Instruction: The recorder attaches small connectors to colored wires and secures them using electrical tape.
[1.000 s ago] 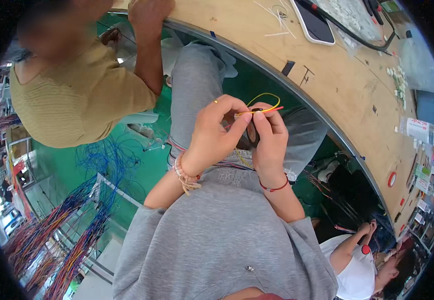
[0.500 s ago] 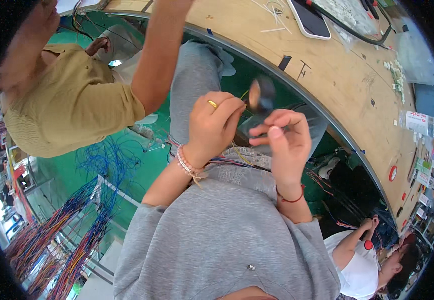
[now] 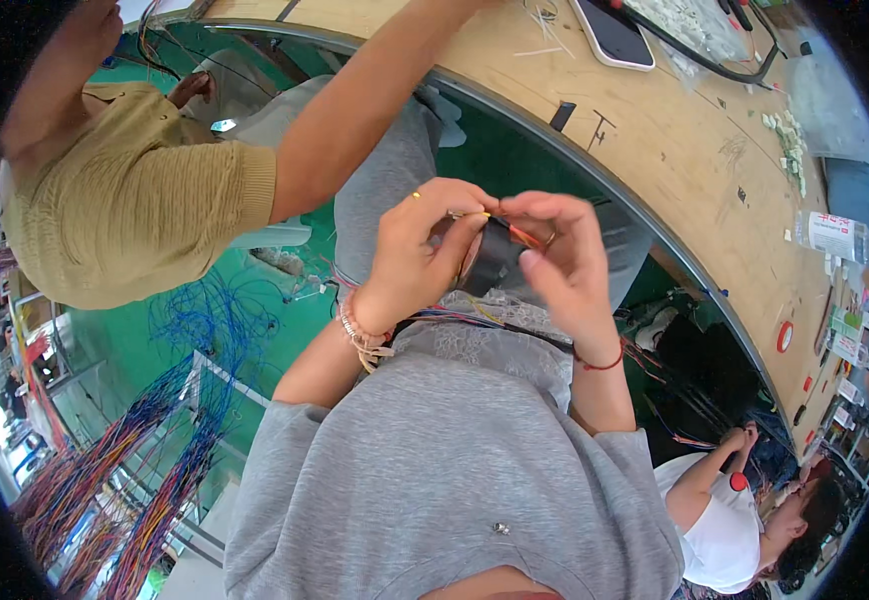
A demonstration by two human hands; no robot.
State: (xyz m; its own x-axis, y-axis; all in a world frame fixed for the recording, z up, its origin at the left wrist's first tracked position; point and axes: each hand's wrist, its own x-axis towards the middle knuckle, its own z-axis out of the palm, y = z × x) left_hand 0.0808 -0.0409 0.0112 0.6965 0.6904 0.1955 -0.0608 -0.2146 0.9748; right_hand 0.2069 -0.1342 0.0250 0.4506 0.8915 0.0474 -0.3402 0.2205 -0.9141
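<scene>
A roll of black tape (image 3: 495,262) is between my two hands above my lap, its orange-brown inner core partly showing. My left hand (image 3: 417,245) is closed in a pinch near the top of the roll. Thin wires, one with a yellow bit showing, are at its fingertips, mostly hidden by the fingers. My right hand (image 3: 570,258) curls around the roll's right side, thumb against its edge and fingertips close to the left ones. More coloured wires (image 3: 455,314) lie across my lap below the hands.
A curved wooden table (image 3: 695,160) with a metal edge runs ahead and right, bearing a phone (image 3: 613,35), red tape (image 3: 785,337) and a bottle (image 3: 840,238). A co-worker's arm (image 3: 355,130) reaches across at left. Wire bundles (image 3: 125,470) hang on a rack; another person (image 3: 720,510) sits at right.
The tape roll, blurred above the hands before, has come down between them. My right hand has moved left and closed around it, and the co-worker's arm reaches further right.
</scene>
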